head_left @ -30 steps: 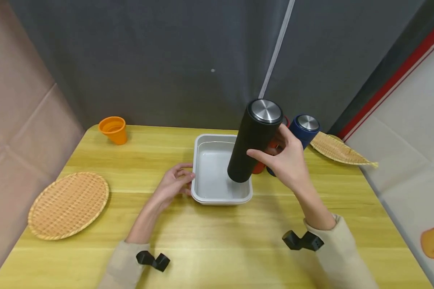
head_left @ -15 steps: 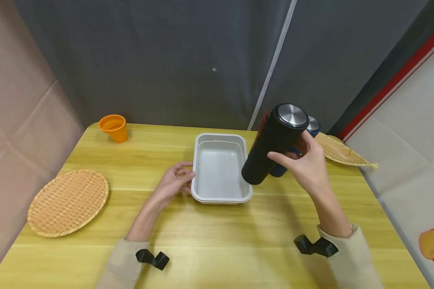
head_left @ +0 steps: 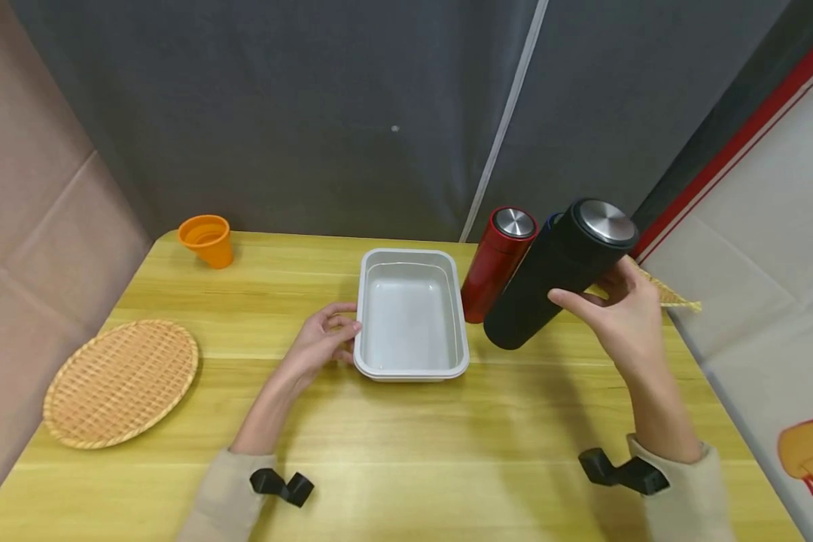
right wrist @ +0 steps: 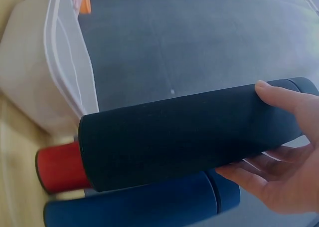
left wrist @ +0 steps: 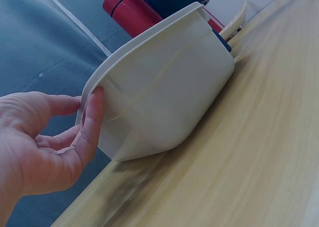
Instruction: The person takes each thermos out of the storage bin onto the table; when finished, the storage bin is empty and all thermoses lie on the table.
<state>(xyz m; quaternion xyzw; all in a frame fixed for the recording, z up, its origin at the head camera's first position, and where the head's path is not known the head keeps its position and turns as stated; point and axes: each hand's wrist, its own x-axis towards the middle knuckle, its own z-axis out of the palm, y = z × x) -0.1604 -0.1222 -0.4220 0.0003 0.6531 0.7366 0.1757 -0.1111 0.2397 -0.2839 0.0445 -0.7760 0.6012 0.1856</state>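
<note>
My right hand point(head_left: 619, 316) grips a black flask point(head_left: 555, 275) with a steel cap, tilted and held in the air to the right of the white tray point(head_left: 409, 365). In the right wrist view the black flask point(right wrist: 189, 134) lies across my fingers point(right wrist: 279, 100). A red flask point(head_left: 496, 263) stands upright just right of the tray, and a blue flask point(right wrist: 134, 204) stands behind it, mostly hidden in the head view. My left hand point(head_left: 321, 342) rests against the tray's left rim; the thumb and fingers point(left wrist: 92, 122) touch the tray wall point(left wrist: 164, 102).
An orange cup point(head_left: 206, 241) stands at the table's far left corner. A round woven plate point(head_left: 118, 380) lies at the left edge, and another woven tray point(head_left: 664, 293) peeks out behind my right hand. A dark curtain backs the yellow wooden table point(head_left: 447, 452).
My right hand has carried the black flask up out of the tray and rightward, past the red flask, tilting it more. The left hand has stayed at the tray's rim.
</note>
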